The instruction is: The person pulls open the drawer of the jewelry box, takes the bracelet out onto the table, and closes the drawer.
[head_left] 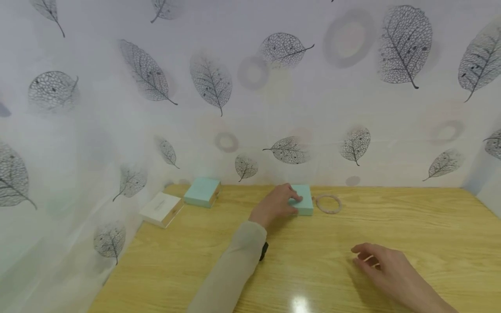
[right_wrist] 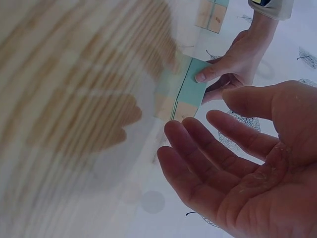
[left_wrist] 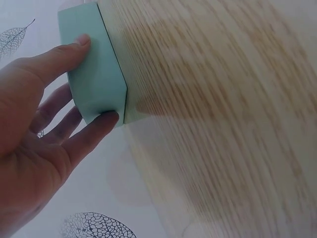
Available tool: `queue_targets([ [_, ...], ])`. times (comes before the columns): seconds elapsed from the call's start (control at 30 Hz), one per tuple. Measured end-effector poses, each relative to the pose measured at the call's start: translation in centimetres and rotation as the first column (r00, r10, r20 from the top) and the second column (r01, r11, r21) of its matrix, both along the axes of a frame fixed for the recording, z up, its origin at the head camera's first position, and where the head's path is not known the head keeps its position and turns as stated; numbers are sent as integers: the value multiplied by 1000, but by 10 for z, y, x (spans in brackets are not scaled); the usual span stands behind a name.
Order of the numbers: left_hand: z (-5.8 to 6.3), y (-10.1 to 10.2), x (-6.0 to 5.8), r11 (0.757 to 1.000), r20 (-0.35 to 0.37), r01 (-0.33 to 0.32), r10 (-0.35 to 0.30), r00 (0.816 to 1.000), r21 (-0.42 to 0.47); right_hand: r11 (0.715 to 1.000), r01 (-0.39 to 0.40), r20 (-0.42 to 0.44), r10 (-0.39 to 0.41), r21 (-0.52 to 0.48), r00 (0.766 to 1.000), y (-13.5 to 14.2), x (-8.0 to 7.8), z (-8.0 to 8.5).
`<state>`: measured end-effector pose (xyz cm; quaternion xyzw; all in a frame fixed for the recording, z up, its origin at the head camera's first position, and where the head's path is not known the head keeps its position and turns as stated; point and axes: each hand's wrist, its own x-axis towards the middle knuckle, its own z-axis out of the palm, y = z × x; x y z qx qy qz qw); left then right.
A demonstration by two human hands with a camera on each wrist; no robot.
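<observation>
A small mint-green box (head_left: 305,201) lies toward the back edge of the wooden table, in the middle of the head view. My left hand (head_left: 276,203) grips it from the left. In the left wrist view the thumb presses on one face of the box (left_wrist: 101,74), the little finger touches its end, and the other fingers go partly out of sight behind it. Right beside the box lies a pale pinkish bangle (head_left: 328,212). My right hand (head_left: 386,266) hovers over the table nearer to me, fingers loosely bent, palm bare in the right wrist view.
Two more boxes lie at the back left of the table (head_left: 305,256): a second mint-green one (head_left: 202,190) and a white one (head_left: 159,206). Behind the table hangs a whitish curtain (head_left: 219,130) printed with leaves, which also runs along the left side.
</observation>
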<state>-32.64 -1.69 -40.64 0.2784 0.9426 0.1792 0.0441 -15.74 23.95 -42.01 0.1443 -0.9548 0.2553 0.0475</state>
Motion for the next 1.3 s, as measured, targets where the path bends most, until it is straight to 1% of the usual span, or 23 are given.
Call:
queue_targets([
  [0.17,1,0,3,1000,-27,7,-7,1000,14,1000,10,2,-10,9,1000,0,0,3],
  [0.23,1,-1,4,1000,-33,11,-11,999,16,1000,12,24,-12,13,1000,1,0,4],
  [0.4,1,-3,7,999,-33,35,-33,999,35,1000,23,113,-25,18,993,3,-1,6],
  [0.47,0,-5,7,998,-44,45,-43,998,43,999,28,120,-31,20,992,3,-1,7],
  [0.67,-3,-12,7,996,-78,66,-62,995,60,999,30,110,-32,16,993,3,1,7],
  [0.9,1,-21,14,995,-122,67,-58,991,77,1000,25,107,-26,10,994,6,1,7],
  [1.1,0,-31,19,998,-213,64,-60,975,12,1000,28,125,-28,6,992,6,3,7],
  [1.17,-1,-36,20,998,-227,56,-53,972,8,1000,25,115,-25,4,993,6,3,7],
  [1.3,-3,-49,19,999,-195,19,-9,981,50,1000,21,101,-21,2,995,6,4,7],
])
